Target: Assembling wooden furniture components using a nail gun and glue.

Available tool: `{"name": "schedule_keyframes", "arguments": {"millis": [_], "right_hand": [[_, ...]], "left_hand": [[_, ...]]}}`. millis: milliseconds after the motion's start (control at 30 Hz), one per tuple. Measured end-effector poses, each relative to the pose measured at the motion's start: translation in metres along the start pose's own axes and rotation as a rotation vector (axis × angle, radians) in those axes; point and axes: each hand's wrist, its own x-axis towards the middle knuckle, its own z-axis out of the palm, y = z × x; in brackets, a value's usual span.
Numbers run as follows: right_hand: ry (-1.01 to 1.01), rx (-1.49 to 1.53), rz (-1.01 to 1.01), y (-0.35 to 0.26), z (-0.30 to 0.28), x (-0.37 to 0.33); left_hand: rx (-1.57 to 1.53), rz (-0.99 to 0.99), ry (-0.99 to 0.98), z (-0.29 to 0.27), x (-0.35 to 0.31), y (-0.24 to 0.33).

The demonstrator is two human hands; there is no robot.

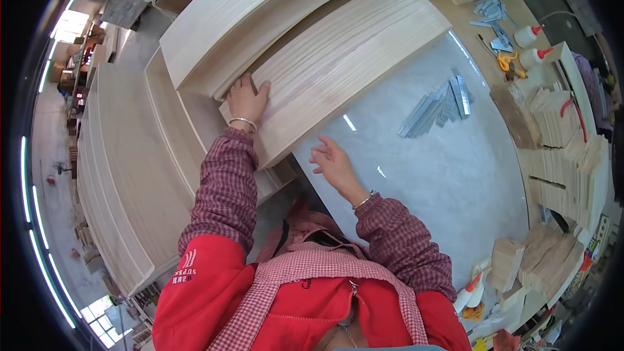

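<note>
A long pale wooden board (344,58) with striped grain lies slantwise in front of me, its near edge over a glossy pale table top (416,182). My left hand (247,101) rests at its left end, thumb on the upper face and fingers bent over the far edge, their tips partly hidden in a narrow gap. Beyond that gap stands a curved-looking wooden piece (260,13). My right hand (337,166) hovers near the table's left edge, fingers loosely apart and holding nothing, a short way from the board's near edge.
Several thin grey metal strips (435,107) lie on the table. Long wooden box pieces (130,162) are stacked at left. Along the right stand glue bottles (528,36), yellow-handled scissors (506,60), more metal strips (497,23) and piles of small wooden boards (562,169).
</note>
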Motion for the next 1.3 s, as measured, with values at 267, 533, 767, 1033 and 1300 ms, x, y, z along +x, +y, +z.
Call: {"name": "schedule_keyframes", "arguments": {"millis": [267, 533, 767, 1033, 1300], "right_hand": [[0.084, -0.162, -0.333, 0.009, 0.031, 0.007], [0.337, 0.248, -0.389, 0.023, -0.004, -0.046], [0.309, 0.227, -0.388, 0.040, -0.065, -0.137], [0.544, 0.307, -0.444, 0.107, -0.100, -0.204], [0.761, 0.157, -0.631, 0.176, -0.103, -0.226]], "left_hand": [[0.015, 0.002, 0.012, -0.001, -0.010, 0.007], [-0.262, -0.150, -0.137, -0.041, -0.070, 0.059], [-0.628, -0.111, -0.259, -0.023, -0.165, 0.085], [-0.781, 0.058, -0.389, -0.006, -0.249, 0.120], [-1.000, 0.182, -0.452, 0.040, -0.305, 0.113]]}}
